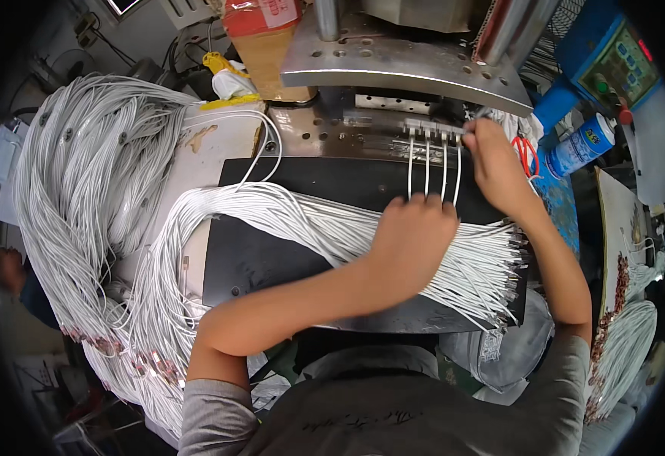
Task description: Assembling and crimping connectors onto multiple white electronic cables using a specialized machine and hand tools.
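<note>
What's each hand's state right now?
Left hand: closed, apparently holding four white cables.
Right hand: fingers curled by the right end of the connector row; can't tell whether it grips anything.

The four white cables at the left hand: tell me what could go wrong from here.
The right hand is close to the edge of the steel plate; if that plate came down, fingers might be pinched. The left hand is at the four white cables; a sideways tug could pull their ends out of line. The large cable bundle lies right beside that hand, so strands might snag.
</note>
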{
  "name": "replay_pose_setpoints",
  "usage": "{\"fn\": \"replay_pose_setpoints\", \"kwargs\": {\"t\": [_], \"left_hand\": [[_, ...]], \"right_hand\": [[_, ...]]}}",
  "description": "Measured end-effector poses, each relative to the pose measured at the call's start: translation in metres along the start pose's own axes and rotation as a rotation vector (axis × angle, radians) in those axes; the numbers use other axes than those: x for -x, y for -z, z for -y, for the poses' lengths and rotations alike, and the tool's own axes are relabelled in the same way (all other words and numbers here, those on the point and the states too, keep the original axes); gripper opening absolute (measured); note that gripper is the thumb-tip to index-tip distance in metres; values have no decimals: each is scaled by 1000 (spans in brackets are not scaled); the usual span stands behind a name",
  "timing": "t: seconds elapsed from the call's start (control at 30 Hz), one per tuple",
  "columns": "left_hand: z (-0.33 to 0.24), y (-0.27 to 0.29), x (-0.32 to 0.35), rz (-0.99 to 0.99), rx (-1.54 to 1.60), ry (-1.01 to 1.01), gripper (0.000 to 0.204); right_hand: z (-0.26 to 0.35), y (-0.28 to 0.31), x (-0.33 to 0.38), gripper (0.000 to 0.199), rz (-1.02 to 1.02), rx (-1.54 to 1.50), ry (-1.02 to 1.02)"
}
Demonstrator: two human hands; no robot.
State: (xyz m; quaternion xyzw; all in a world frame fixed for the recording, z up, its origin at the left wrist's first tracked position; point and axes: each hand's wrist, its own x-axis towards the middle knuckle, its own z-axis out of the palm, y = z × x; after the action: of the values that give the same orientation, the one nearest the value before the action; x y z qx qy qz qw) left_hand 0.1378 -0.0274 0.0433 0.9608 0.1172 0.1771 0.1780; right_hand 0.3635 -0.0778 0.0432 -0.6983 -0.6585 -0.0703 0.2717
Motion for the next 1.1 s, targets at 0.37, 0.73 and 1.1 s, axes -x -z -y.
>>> {"fn": "replay_pose_setpoints", "kwargs": {"t": [0.37,0.73,1.1], "left_hand": [[100,4,-87,-125,130,79,29],[101,0,-77,-196,-42,90,30],[132,-21,-78,-507,-343,117,48]], "right_hand": [[-131,-80,-86,26,-145,255,285],[-89,-62,-81,36,41,250,-2],[13,-42,-55,45,15,93,233]]}}
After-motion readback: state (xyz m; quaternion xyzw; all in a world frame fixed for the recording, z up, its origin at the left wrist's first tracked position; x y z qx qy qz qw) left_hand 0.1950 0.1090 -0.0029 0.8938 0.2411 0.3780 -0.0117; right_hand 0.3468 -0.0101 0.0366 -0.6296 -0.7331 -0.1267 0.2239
